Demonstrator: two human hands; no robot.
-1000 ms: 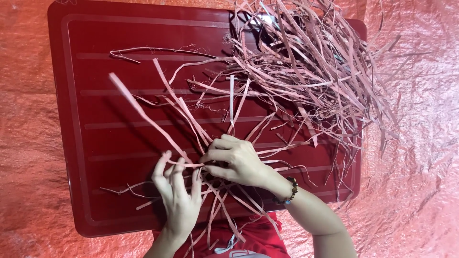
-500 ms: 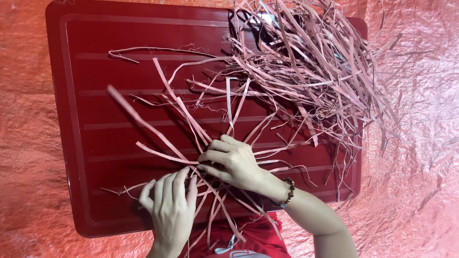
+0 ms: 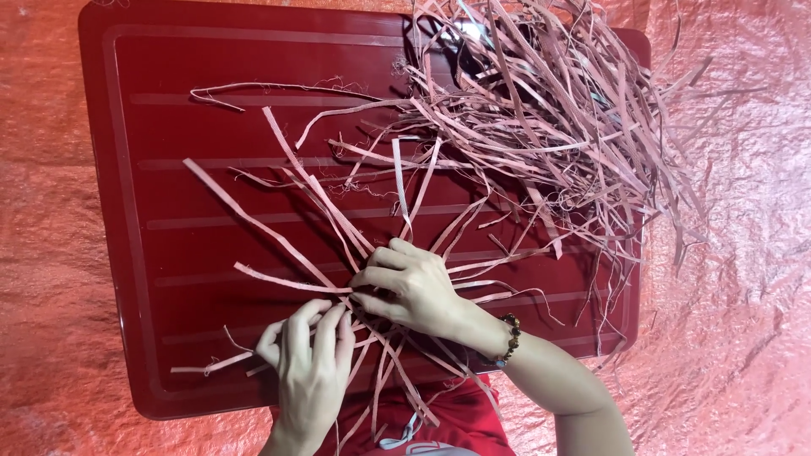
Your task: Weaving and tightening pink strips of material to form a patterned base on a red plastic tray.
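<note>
A dark red ribbed plastic board (image 3: 169, 127) lies flat before me. On it, several thin pink strips (image 3: 287, 186) cross and fan outward from one point near its front edge. My right hand (image 3: 410, 287), with a beaded bracelet on the wrist, presses down on that crossing with fingers curled over the strips. Just left of it, my left hand (image 3: 308, 363) pinches one strip that runs out to the left. A large loose heap of the same pink strips (image 3: 549, 110) fills the board's far right part.
Crinkled red-orange sheeting (image 3: 743, 279) covers the ground all around the board. The heap of strips spills over the board's right edge onto it. A red garment (image 3: 439, 422) shows at the bottom, under my arms.
My left hand has slid down and left along the board and turned its fingers onto a strip. The right hand stays on the crossing. A long left strip has shifted.
</note>
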